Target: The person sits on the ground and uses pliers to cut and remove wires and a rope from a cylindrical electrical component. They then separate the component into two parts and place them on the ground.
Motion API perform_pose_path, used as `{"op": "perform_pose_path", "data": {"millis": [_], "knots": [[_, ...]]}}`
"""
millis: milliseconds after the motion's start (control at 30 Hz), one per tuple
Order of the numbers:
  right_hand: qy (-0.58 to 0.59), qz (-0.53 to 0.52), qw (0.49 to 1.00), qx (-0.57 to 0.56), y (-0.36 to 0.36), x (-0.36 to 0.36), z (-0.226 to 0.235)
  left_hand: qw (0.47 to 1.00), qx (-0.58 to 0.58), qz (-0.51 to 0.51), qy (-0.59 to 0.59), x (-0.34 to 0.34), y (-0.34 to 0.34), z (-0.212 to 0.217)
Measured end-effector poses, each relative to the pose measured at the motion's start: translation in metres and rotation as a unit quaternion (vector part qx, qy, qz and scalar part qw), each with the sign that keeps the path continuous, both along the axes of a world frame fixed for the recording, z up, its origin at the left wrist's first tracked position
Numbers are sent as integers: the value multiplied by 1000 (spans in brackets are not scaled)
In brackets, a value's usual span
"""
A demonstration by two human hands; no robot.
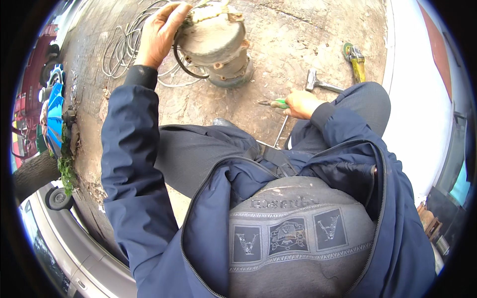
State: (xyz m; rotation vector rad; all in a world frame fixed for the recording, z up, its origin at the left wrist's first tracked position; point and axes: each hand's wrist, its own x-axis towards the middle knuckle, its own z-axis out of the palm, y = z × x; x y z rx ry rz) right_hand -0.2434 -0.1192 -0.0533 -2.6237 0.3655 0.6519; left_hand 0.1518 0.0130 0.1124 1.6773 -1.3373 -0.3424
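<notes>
A dirty grey cylindrical pump (pixel 216 47) stands tilted on the ground in front of me. Pale rope or cord lies across its top, and a black cable (pixel 178 59) loops down its left side. My left hand (pixel 161 32) grips the upper left rim of the pump, where the cable comes off; its fingertips are partly hidden behind the thumb. Near my right knee, my right hand (pixel 300 103) is closed around green-handled pliers (pixel 278 103). Their dark jaws point left toward the pump, apart from it.
A coil of grey cable (pixel 119 52) spreads left of the pump. A hammer (pixel 318 82) and a yellow angle grinder (pixel 357 64) lie at the right. A thin metal rod (pixel 281 130) rests between my legs. A parked car (pixel 64 243) and a tree trunk (pixel 35 176) are at the left.
</notes>
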Motion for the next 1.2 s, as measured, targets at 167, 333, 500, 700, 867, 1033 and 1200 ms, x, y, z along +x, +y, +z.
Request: {"op": "perform_pose_path", "data": {"millis": [167,333,500,700,867,1033,1200], "knots": [[34,-39,999,17,-4,-2,2,976,0,140,164,53,9,-50],[57,-9,998,15,-5,-1,-10,928,158,305,144,90,45,-155],[85,38,996,-11,-2,3,-14,912,241,330,22,114,71,-195],[101,34,994,18,4,15,-6,932,248,259,-56,104,37,-194],[92,27,995,13,4,8,-9,916,333,199,-98,125,3,-236],[68,26,997,15,4,-5,-9,964,250,73,-55,143,-14,-286],[95,10,993,63,6,4,1,943,186,109,253,165,-16,-289]]}}
